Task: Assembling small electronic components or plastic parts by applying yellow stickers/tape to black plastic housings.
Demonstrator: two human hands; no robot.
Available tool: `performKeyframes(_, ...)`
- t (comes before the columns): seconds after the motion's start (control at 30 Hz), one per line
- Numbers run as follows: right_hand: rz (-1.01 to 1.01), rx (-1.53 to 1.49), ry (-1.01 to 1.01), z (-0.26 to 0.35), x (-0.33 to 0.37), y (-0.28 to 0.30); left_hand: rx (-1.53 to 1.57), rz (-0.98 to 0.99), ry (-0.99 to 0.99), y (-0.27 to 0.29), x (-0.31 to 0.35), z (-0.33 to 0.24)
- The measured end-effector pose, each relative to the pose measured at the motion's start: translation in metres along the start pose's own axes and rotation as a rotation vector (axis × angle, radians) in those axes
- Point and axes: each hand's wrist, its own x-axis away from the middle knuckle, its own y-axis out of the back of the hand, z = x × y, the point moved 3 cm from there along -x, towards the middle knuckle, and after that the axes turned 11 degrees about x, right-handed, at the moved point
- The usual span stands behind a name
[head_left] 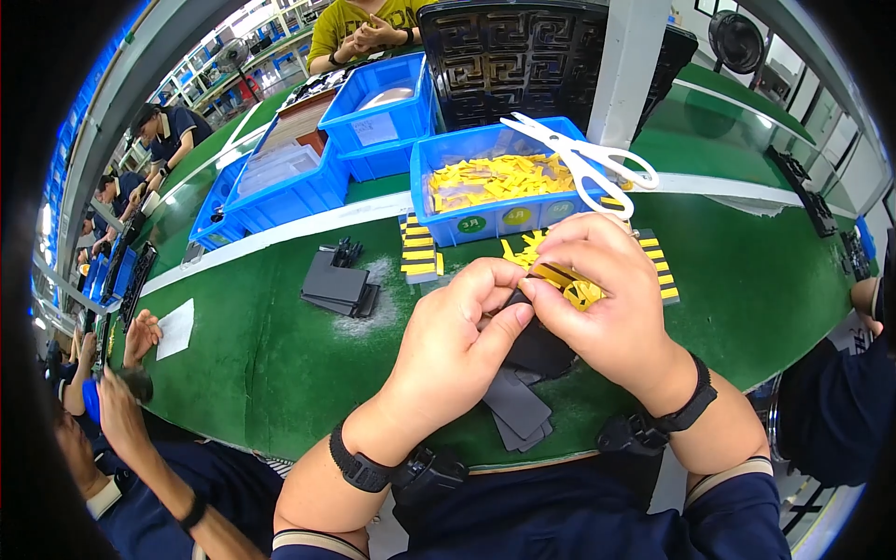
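Green bench (280,355) carries everything. At the back, a black patterned tray (523,56) stands upright. In front of it, blue bins: the nearest bin (495,219) is approx. half full of small yellow strips (495,177), w/ white scissors (579,154) lying across its rim; the bin behind it (378,121) holds a pale sheet or bag, contents unclear; bins further left (280,182) hold clear flat pcs. A stack of dark grey pads (336,285) sits well left of the hands.

Left hand (457,345) is closed, pinching a dark flat pad (541,350) from its left edge. Right hand (607,299) is closed too, thumb and fingers nipping a yellow strip (560,277) right at the pad's top edge, over the bench centre. More pads (513,411) lie beneath.

Judging by looks: pad is thin, light, prob. flexible, so best held by the edges. Strip is tiny, flimsy, likely sticky; fingertip grip only.
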Motion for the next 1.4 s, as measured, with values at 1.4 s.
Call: performKeyframes(1.4, -0.218, -0.033, 0.040, 0.001, -0.003, 0.009, 0.416, -0.085, -0.018, 0.001, -0.002, 0.005)
